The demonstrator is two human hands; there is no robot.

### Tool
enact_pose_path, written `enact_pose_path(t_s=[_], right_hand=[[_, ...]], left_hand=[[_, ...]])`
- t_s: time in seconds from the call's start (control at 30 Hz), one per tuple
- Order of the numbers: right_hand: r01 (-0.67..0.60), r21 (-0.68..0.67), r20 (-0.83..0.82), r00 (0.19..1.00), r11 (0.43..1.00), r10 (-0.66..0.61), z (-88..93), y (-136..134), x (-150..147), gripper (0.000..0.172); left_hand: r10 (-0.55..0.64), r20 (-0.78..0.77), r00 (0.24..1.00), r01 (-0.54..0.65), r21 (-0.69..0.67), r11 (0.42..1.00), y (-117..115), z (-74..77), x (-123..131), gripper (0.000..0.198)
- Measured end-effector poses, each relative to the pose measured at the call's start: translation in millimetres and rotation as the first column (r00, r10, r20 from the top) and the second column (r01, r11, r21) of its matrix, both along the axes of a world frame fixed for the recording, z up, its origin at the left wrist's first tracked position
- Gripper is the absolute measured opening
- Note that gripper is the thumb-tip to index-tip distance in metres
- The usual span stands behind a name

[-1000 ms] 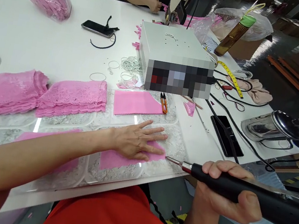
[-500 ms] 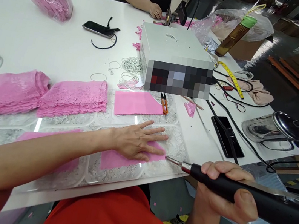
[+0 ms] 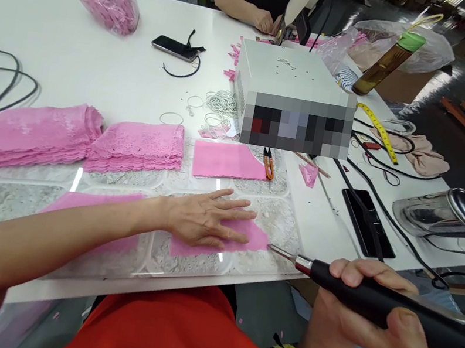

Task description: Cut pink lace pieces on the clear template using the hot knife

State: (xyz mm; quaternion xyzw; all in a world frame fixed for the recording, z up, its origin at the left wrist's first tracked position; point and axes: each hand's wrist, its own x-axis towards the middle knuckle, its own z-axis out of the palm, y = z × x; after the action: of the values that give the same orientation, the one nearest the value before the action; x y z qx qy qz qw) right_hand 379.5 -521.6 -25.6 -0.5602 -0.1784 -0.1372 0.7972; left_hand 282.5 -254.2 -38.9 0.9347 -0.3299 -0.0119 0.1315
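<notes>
My left hand (image 3: pixel 205 217) lies flat with fingers spread on a pink fabric piece (image 3: pixel 255 238), pressing it to the marbled mat (image 3: pixel 281 218). Wrapped in my right hand (image 3: pixel 380 305) is a thick black handheld tool (image 3: pixel 397 311) with a slim metal tip. That tip touches or nearly touches the fabric's right corner. Under my left forearm another pink piece (image 3: pixel 96 202) shows in part. Beyond the hand lie a pink rectangular sheet (image 3: pixel 228 161) and orange-handled thread snips (image 3: pixel 268 165). Two stacks of scalloped pink lace fabric, a left stack (image 3: pixel 34 135) and a right stack (image 3: pixel 139 146), rest farther left.
A grey box (image 3: pixel 293 77) with a blurred front stands behind the sheet. Cables, a black phone (image 3: pixel 367 223), a steel pot (image 3: pixel 448 216), a tape measure (image 3: pixel 378 130) and a bottle (image 3: pixel 389 63) crowd the right. A co-worker's hands (image 3: pixel 269 23) are at a machine across the table.
The view has shifted slightly, moving the scene rightward. My left hand sits farther back from the fabric's right end, baring more of it. The tool's tip stays at the fabric's corner.
</notes>
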Motion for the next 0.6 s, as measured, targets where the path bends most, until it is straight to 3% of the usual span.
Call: enact_pose_path(t_s=[0.2,0.6], right_hand=[[-0.050,0.063,-0.004,0.999,0.997,0.050,-3.2,3.3,5.7,0.025],[-0.010,0.073,-0.039,0.999,0.997,0.013,-9.0,-0.6,9.2,0.026]], left_hand=[[0.050,-0.056,0.997,-0.049,0.029,0.998,10.7,-2.4,-16.0,0.043],[0.106,-0.049,0.993,-0.105,0.025,0.994,16.8,-5.6,-21.8,0.043]])
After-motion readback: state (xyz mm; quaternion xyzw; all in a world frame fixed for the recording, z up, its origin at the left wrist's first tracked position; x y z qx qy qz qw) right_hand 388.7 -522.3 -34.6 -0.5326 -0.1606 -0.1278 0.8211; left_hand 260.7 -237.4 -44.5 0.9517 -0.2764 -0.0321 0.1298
